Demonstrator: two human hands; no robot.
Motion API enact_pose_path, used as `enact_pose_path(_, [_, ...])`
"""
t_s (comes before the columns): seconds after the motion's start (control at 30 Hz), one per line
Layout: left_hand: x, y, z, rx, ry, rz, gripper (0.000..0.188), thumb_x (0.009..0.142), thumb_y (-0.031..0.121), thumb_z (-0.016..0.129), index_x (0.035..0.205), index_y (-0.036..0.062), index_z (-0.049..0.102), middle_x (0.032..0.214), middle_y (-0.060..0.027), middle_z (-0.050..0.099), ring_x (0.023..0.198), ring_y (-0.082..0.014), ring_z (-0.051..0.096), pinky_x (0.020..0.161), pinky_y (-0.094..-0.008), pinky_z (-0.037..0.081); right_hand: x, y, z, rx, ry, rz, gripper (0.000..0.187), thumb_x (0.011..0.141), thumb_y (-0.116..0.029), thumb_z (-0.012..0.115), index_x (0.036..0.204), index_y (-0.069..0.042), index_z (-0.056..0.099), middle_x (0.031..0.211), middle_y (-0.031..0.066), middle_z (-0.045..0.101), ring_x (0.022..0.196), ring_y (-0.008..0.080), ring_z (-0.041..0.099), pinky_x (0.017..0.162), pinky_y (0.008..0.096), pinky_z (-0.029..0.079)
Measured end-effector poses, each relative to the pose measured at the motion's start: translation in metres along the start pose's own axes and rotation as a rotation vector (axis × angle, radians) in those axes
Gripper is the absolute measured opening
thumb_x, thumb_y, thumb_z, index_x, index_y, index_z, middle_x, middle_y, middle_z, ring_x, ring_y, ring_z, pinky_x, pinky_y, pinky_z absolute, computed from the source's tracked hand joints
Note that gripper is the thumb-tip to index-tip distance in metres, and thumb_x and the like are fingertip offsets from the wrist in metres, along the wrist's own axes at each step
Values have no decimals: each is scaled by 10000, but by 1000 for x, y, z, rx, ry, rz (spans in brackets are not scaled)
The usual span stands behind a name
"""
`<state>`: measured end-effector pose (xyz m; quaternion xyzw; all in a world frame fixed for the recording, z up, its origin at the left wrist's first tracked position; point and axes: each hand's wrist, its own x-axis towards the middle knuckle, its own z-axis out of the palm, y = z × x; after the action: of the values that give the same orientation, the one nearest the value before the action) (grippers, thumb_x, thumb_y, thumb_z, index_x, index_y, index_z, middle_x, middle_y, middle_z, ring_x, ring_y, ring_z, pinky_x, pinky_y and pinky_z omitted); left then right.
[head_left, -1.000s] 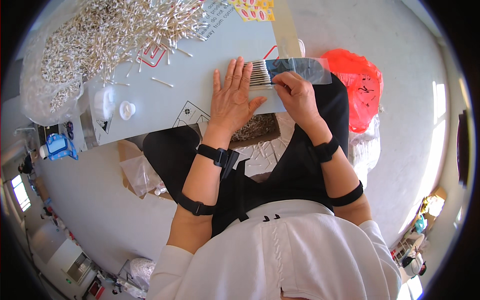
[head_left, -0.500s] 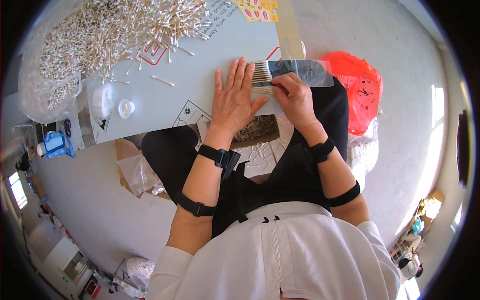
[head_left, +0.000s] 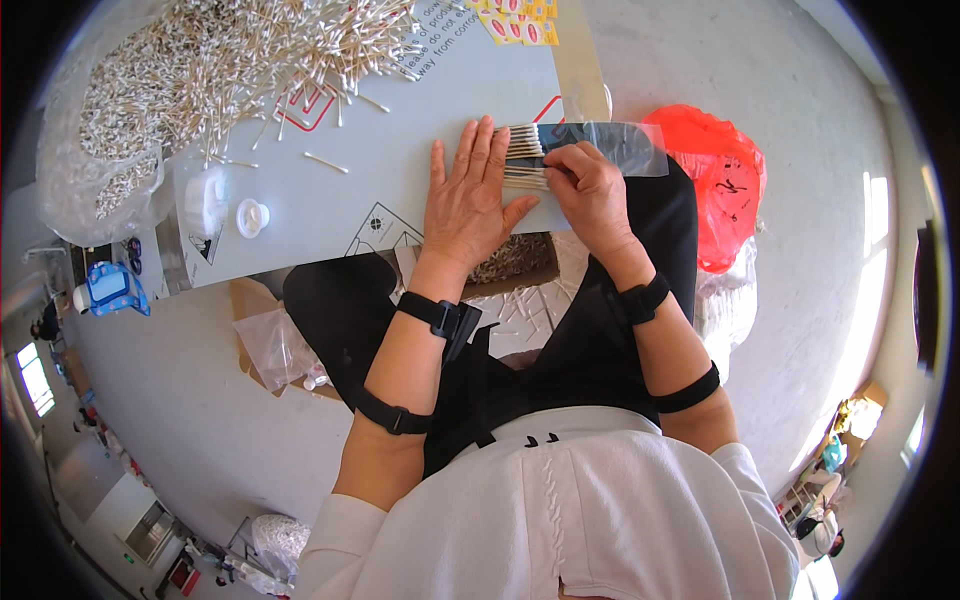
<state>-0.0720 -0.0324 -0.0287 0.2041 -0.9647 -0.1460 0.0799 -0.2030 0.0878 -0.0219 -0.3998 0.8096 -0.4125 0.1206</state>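
1. Left hand [head_left: 467, 205]: flat, fingers extended, over the left ends of the swabs [head_left: 522, 142].
2. Right hand [head_left: 594, 195]: curled, fingertips at their right ends; whether it grips any, I cannot tell.
3. The swabs lie side by side on the table [head_left: 385, 150].
4. Clear film [head_left: 642, 148] reaches past its edge.

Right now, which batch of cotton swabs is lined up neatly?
The small row of swabs between the left hand and right hand, lying side by side; the big heap at upper left is jumbled.
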Motion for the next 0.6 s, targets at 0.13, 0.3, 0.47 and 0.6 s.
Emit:
enact_pose_path(0.13, [0, 0, 0, 22, -14, 2, 843, 881, 544, 576, 1514, 77, 273, 1579, -123, 264, 1476, -276, 209, 1186, -533, 110, 9, -1, 0, 25, 28, 1, 91, 811, -88, 660, 900, -82, 677, 835, 102, 623, 753, 330, 635, 652, 407, 510])
enact_pose_path(0.3, [-1, -1, 0, 14, -15, -2, 854, 873, 533, 590, 1514, 66, 273, 1579, -125, 264, 1478, -275, 205, 1188, -530, 105, 13, -1, 4, 17, 20, -1, 102, 820, -102, 654, 917, -88, 684, 852, 99, 625, 773, 326, 637, 668, 406, 515])
enact_pose_path(0.47, [-1, -1, 2, 1, -9, 1, 855, 873, 535, 590, 1513, 66, 273, 1580, -123, 263, 1478, -274, 206, 1187, -531, 108, 12, 0, 5, -22, 1, 10, 96, 835, -115, 639, 917, -98, 686, 873, 93, 625, 777, 328, 637, 678, 409, 519])
enact_pose_path(0.6, [-1, -1, 2, 10, -2, 4, 856, 874, 548, 582, 1513, 68, 275, 1581, -122, 260, 1478, -273, 206, 1186, -533, 110, 13, -1, 5, -24, 8, -2, 92, 837, -118, 635, 913, -97, 683, 874, 95, 624, 778, 330, 638, 680, 413, 520])
